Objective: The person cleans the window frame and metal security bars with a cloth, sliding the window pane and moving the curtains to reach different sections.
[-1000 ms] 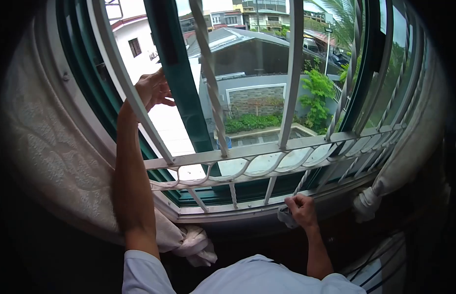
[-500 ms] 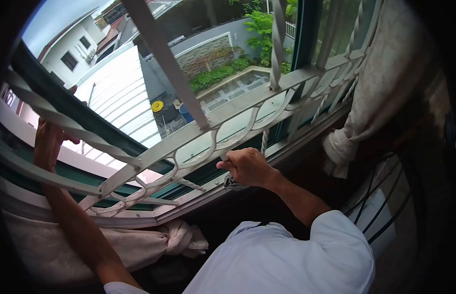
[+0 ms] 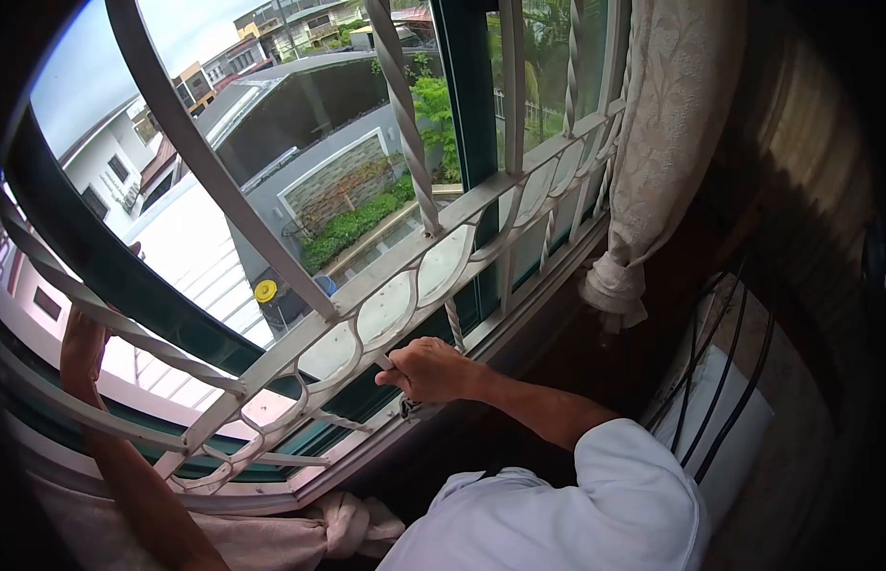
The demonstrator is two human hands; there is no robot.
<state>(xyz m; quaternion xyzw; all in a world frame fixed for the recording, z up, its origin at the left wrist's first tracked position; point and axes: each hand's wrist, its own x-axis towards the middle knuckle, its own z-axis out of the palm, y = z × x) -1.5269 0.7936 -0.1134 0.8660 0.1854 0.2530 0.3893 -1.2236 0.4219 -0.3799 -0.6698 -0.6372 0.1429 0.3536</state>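
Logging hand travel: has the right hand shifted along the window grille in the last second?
Yes, slightly leftward. The right hand, gripping a cloth, was directly under the grille's twisted short bar; now it lies mostly left of that bar's foot.

I see a plain white short-sleeved shirt (image 3: 576,504), slightly creased; the forearms run bare down to left hand (image 3: 81,350) and right hand (image 3: 428,369).

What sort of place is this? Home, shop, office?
Most likely an upper-floor room in a house. A patterned curtain is tied back beside the window, a white metal grille covers it, and neighbouring rooftops lie below outside. The right hand grips what looks like a small cloth.
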